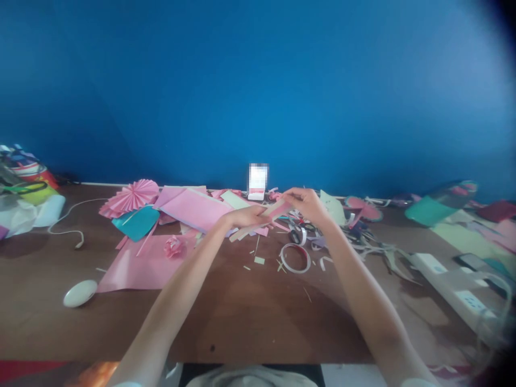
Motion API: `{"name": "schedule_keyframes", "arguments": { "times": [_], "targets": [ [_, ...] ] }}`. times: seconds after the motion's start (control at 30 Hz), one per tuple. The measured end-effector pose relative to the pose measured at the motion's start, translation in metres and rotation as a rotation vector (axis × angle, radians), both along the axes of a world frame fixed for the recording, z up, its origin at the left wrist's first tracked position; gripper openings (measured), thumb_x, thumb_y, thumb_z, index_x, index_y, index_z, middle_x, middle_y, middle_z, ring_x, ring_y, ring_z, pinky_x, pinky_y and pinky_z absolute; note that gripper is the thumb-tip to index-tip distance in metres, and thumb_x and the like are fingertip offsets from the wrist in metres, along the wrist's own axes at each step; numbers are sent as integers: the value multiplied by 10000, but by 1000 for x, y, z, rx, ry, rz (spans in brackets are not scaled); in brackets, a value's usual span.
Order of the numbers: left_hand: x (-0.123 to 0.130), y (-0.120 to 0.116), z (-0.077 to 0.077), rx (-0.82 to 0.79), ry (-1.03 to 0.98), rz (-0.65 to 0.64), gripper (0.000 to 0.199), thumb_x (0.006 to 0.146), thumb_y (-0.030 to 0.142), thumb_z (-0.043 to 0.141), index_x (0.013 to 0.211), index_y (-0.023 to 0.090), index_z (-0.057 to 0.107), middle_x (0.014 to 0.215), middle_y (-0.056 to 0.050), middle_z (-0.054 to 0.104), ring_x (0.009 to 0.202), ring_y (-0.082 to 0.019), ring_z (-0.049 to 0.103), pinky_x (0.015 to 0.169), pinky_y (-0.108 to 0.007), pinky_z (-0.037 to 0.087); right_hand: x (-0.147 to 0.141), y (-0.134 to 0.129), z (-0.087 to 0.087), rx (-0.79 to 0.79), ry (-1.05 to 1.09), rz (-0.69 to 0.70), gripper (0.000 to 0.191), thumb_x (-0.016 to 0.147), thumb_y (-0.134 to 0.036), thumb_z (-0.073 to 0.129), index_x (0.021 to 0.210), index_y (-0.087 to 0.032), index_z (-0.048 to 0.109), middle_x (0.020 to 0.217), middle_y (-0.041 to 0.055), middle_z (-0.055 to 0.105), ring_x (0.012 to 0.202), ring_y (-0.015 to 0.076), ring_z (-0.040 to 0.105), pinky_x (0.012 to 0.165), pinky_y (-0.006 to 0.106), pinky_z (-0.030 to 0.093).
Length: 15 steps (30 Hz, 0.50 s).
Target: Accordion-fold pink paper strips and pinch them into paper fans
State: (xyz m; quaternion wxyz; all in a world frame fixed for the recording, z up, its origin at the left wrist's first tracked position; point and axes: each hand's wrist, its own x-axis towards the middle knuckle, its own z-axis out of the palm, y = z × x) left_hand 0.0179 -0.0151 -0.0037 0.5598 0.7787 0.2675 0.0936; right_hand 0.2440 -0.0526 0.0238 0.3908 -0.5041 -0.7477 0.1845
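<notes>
Both of my hands meet over the middle of the brown table (pixel 250 312). A pale pink paper strip (pixel 278 208) runs between them. My left hand (pixel 248 216) is closed on the strip's lower part, and its palm side is partly hidden. The fingers of my right hand (pixel 300 200) pinch the strip's upper end. Another pale strip end (pixel 242 232) sticks out below my left hand. Behind the hands a lit phone (pixel 258 181) stands upright near the blue wall. A roll of tape (pixel 295 258) lies flat below my right hand.
Pink paper sheets (pixel 141 266), a folded pink fan (pixel 135 198), a paper flower (pixel 173 246) and a white mouse (pixel 80 293) are at left. Paper scraps (pixel 259 260) lie centrally. At right are a power strip (pixel 451 287) and a green paper piece (pixel 429 210).
</notes>
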Motion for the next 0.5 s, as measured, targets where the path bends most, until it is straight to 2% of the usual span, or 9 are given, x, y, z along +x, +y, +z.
{"name": "schedule_keyframes", "arguments": {
  "times": [0.17,0.27,0.33,0.4,0.5],
  "targets": [
    [1,-1,-1,-126,-57,-16,384,921,431,518,1131,133,641,1178,-146,686,1049,-238,667,936,-353,504,3,1,0,14,-60,21,278,911,-389,521,931,-207,730,831,40,719,680,182,602,613,291,431],
    [3,-5,1,-190,-62,24,343,934,384,503,1077,108,648,1145,-163,696,1023,-242,680,934,-374,511,0,1,-1,137,-184,46,263,927,-347,507,1026,-233,724,1045,66,722,903,239,631,790,369,461],
    [5,-7,2,-201,-45,55,327,939,358,492,1078,101,639,1136,-164,699,1030,-237,677,938,-373,507,-3,2,-4,245,-308,61,231,914,-342,548,1033,-256,726,1172,64,690,1079,281,580,914,432,412],
    [6,-7,1,-186,-18,55,330,937,345,491,1116,97,616,1154,-163,690,1048,-232,668,943,-368,500,-5,3,-8,301,-419,97,194,910,-340,570,965,-258,737,1163,59,696,1131,292,548,952,450,364],
    [6,-2,-3,-60,60,20,352,935,361,488,1145,102,599,1188,-151,677,1072,-225,652,951,-346,480,-6,4,-11,300,-528,155,216,933,-292,538,859,-241,734,1033,59,734,1047,260,590,928,418,334]
  ]
}}
